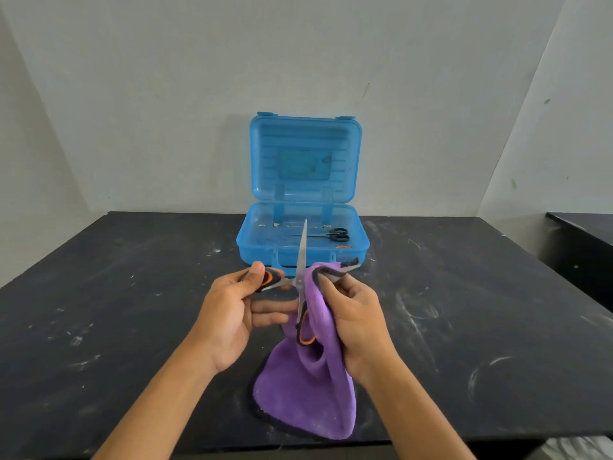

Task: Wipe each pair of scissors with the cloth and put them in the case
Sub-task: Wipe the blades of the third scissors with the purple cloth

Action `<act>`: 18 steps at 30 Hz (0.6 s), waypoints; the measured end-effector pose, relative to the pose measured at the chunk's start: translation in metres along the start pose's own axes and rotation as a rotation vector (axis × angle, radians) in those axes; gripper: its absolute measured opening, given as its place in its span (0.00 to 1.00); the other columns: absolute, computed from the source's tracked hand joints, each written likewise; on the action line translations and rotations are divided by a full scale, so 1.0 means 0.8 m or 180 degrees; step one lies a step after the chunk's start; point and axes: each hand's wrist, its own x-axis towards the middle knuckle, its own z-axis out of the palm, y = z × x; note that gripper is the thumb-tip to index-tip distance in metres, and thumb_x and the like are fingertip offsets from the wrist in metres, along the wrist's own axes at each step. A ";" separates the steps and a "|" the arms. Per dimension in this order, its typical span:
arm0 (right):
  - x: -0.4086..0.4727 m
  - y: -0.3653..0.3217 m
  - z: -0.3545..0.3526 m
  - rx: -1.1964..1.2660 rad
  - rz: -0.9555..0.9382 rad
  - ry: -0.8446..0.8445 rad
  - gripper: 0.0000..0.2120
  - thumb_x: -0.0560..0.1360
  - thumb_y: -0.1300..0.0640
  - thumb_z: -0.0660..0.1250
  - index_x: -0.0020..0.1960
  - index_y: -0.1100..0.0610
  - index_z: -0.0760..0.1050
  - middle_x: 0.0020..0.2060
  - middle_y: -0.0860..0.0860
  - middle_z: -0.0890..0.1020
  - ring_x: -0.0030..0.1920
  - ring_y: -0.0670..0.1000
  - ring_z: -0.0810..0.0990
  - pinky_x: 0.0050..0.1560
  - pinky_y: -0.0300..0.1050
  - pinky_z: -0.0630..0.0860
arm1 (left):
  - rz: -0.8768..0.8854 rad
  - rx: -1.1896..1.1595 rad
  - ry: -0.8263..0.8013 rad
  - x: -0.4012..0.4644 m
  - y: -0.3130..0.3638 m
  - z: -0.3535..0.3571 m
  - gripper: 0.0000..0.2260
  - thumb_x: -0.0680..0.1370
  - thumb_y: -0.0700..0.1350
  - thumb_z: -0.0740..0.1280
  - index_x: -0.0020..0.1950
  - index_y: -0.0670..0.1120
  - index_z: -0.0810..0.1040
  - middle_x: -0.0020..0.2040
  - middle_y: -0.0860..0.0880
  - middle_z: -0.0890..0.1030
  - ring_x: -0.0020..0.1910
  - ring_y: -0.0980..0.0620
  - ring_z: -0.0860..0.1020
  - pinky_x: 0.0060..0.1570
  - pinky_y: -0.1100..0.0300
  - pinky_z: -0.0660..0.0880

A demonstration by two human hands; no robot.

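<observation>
While a person's two bare hands work just above a dark, white-scuffed table (132, 293), the left hand (229, 313) grips one black-and-orange handle of a pair of scissors (301, 260), its thumb pressed over the handle loop and its fingers curled beneath. These scissors are spread wide open. One silver blade points up and away, toward the case, and the other blade runs off to the right, where it is wrapped in a purple cloth (308, 386). The second handle hangs downward against the cloth. The right hand (355, 313) pinches the cloth around that right-pointing blade, with only the blade tip showing past the fabric. The rest of the cloth drapes down from the hand and pools on the table near its front edge.

Behind the hands, a translucent blue plastic case (265, 240) sits on the table with its lid standing upright against a pale wall. Inside its lower tray lies a smaller pair of black-handled scissors (333, 234), closed, with handles toward the right. An orange object shows at the tray's front right corner, too hidden to identify.
</observation>
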 end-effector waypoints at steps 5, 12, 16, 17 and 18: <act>0.003 0.007 0.002 -0.0187 -0.0122 0.0153 0.06 0.78 0.52 0.74 0.44 0.53 0.87 0.39 0.60 0.89 0.37 0.60 0.89 0.37 0.51 0.85 | -0.0062 -0.0037 -0.0043 -0.005 -0.001 0.002 0.21 0.75 0.51 0.65 0.56 0.34 0.79 0.46 0.40 0.87 0.43 0.35 0.86 0.28 0.58 0.82; 0.010 -0.005 -0.013 0.0163 -0.0147 0.0496 0.08 0.77 0.54 0.77 0.44 0.59 0.86 0.43 0.66 0.88 0.42 0.64 0.88 0.46 0.69 0.86 | 0.0017 0.0052 0.0111 -0.008 0.007 0.000 0.15 0.80 0.47 0.63 0.55 0.35 0.79 0.47 0.39 0.87 0.42 0.35 0.86 0.28 0.59 0.82; 0.013 -0.011 -0.022 0.0135 -0.0211 0.0748 0.06 0.79 0.57 0.75 0.44 0.57 0.88 0.44 0.64 0.89 0.47 0.66 0.88 0.50 0.71 0.84 | -0.0020 0.0100 0.0144 -0.007 0.010 0.001 0.15 0.82 0.46 0.61 0.56 0.35 0.79 0.47 0.38 0.86 0.42 0.35 0.86 0.27 0.59 0.81; 0.012 -0.012 -0.022 0.0135 -0.0241 0.0745 0.06 0.79 0.57 0.75 0.44 0.56 0.88 0.44 0.62 0.89 0.48 0.65 0.89 0.51 0.70 0.85 | -0.0016 0.0109 0.0146 -0.007 0.010 0.002 0.15 0.82 0.46 0.61 0.56 0.35 0.79 0.47 0.38 0.86 0.42 0.35 0.86 0.27 0.59 0.81; 0.011 -0.012 -0.023 0.0144 -0.0268 0.0740 0.06 0.79 0.57 0.75 0.44 0.55 0.88 0.44 0.61 0.89 0.48 0.64 0.89 0.51 0.69 0.85 | -0.0008 0.0103 0.0152 -0.007 0.011 0.003 0.15 0.81 0.46 0.62 0.55 0.34 0.79 0.48 0.38 0.86 0.41 0.35 0.86 0.27 0.59 0.81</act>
